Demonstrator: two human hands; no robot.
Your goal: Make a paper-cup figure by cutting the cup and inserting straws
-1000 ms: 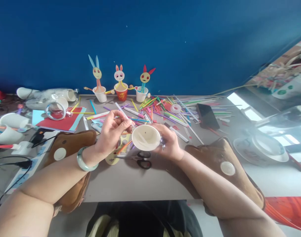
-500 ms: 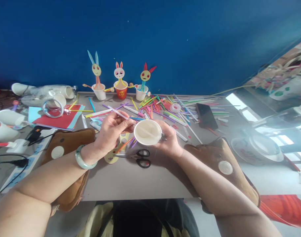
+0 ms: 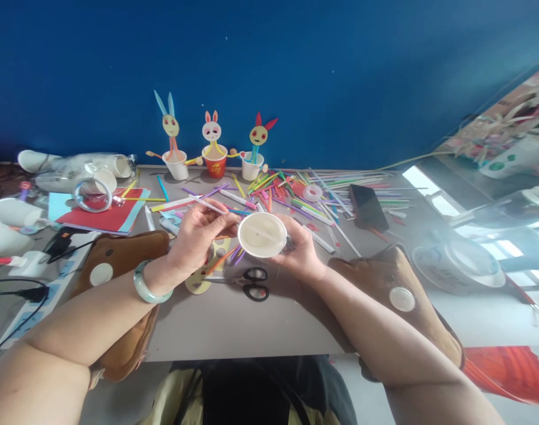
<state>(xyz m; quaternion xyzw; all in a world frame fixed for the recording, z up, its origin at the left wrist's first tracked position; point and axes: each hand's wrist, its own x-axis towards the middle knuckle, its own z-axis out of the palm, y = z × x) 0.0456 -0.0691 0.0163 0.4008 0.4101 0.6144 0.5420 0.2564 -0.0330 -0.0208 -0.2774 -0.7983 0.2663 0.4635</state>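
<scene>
A white paper cup [image 3: 255,247] is tilted with its open mouth toward me. My right hand [image 3: 301,251] grips it from the right side, fingers wrapped behind it. A pale bar lies across the inside of the cup. My left hand [image 3: 202,233] pinches a white straw [image 3: 212,205], whose far end sticks out above the fingers; its near end points to the cup's left side. Whether this straw and the bar inside are one piece I cannot tell. Below the hands lie black-handled scissors [image 3: 255,283] and pieces of yellow card [image 3: 197,284].
Three rabbit figures in paper cups [image 3: 215,162] stand along the blue wall. Loose coloured straws [image 3: 287,192], a tape roll [image 3: 312,193] and a phone [image 3: 369,206] lie behind my hands. Brown cushions [image 3: 391,295] flank my forearms. A power strip [image 3: 52,307] is at left.
The cup has tipped slightly and the bar inside it shows a little differently. Both hands keep their hold; the whole view has shifted slightly.
</scene>
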